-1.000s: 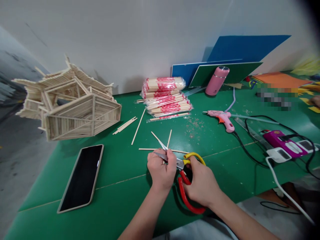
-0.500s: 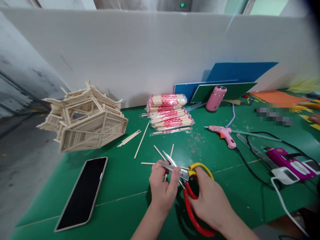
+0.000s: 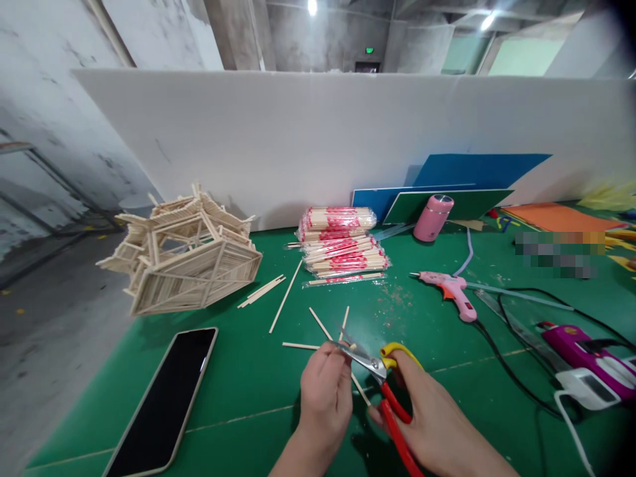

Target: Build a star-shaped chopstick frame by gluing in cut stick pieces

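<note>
Right hand (image 3: 432, 424) grip on scissors (image 3: 378, 372), left hand (image 3: 325, 394) upright, thumb against stick (image 3: 361, 391)

Holds left hand (image 3: 325, 392) low at centre, back turned up, fingers (image 3: 342, 374) curled in and pinched together at the tips. Carries left forearm (image 3: 298, 457) up from the bottom edge, wrist straight. Sets right hand (image 3: 428, 421) just beside it on the right, thumb side up, fingers closed in a grip. Runs right forearm (image 3: 484, 464) off toward the lower right corner. Shows both forearms bare. Leaves a narrow gap between the hands.
</note>
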`<state>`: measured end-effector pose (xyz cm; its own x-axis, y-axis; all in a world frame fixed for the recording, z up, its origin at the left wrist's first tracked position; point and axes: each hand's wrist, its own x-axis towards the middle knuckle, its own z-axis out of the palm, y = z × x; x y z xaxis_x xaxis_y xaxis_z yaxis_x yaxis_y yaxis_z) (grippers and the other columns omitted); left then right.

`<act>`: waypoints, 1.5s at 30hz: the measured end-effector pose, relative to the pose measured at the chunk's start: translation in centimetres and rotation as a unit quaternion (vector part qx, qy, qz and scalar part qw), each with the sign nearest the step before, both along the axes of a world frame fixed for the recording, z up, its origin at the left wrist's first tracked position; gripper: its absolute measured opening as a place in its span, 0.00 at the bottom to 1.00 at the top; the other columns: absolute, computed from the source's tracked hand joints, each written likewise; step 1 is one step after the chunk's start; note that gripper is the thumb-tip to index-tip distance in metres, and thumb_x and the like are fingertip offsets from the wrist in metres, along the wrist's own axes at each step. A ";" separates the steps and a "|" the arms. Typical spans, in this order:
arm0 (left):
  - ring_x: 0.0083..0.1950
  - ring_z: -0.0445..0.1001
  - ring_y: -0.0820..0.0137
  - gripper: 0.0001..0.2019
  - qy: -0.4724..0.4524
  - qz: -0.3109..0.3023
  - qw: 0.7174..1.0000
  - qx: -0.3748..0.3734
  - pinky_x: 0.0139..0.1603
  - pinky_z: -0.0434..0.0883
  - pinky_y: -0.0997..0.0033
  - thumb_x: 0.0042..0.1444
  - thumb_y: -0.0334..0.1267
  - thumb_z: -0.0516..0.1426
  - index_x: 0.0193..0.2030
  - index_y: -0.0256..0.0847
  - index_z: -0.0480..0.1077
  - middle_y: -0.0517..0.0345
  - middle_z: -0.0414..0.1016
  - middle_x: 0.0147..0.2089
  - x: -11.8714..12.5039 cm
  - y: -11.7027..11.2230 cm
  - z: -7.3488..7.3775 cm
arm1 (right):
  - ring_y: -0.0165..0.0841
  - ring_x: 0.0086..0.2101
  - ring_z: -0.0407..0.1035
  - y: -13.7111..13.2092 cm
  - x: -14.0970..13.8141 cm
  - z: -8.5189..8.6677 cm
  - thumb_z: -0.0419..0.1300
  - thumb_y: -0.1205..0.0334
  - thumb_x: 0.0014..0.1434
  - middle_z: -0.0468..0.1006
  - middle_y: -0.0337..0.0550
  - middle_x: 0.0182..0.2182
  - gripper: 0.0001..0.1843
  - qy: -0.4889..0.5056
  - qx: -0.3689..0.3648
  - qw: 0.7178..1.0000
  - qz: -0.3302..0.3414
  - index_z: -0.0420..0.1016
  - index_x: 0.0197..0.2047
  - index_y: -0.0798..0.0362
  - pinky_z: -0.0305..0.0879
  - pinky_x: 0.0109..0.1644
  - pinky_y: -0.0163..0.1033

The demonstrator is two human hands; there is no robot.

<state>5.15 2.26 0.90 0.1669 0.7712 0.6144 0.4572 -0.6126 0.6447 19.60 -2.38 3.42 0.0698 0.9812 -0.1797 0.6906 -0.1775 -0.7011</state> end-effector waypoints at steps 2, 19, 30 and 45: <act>0.29 0.68 0.74 0.08 -0.001 -0.008 1.000 -0.001 0.29 0.67 0.77 0.53 0.25 0.48 0.32 0.39 0.66 0.57 0.68 0.29 0.0 -0.1 0.1 | 0.36 0.36 0.66 0.0 0.2 0.2 0.60 0.61 0.43 0.71 0.43 0.36 0.25 -0.002 -0.002 1.000 0.015 0.57 0.44 0.50 0.60 0.36 0.37; 0.31 0.70 0.75 0.09 -0.041 -0.043 0.997 -0.054 0.31 0.67 0.79 0.53 0.26 0.47 0.28 0.38 0.66 0.57 0.71 0.30 0.1 -0.4 0.6 | 0.37 0.40 0.62 0.4 1.7 -0.4 0.63 0.51 0.39 0.65 0.44 0.41 0.33 -0.028 -0.004 0.995 0.097 0.55 0.46 0.51 0.59 0.43 0.40; 0.32 0.72 0.72 0.09 -0.023 -0.110 0.980 -0.162 0.33 0.68 0.76 0.53 0.29 0.47 0.32 0.39 0.68 0.58 0.73 0.31 -1.2 0.6 0.4 | 0.34 0.34 0.64 0.5 2.3 -0.4 0.62 0.52 0.41 0.68 0.40 0.36 0.28 -0.060 -0.001 0.995 0.079 0.57 0.43 0.50 0.58 0.36 0.38; 0.34 0.70 0.74 0.09 -0.036 -0.177 0.971 -0.159 0.36 0.66 0.78 0.53 0.25 0.48 0.31 0.38 0.68 0.58 0.72 0.31 -1.5 0.3 0.8 | 0.29 0.26 0.63 -0.2 2.3 0.0 0.53 0.66 0.48 0.70 0.37 0.27 0.09 -0.013 -0.063 0.990 0.122 0.58 0.35 0.50 0.53 0.28 0.32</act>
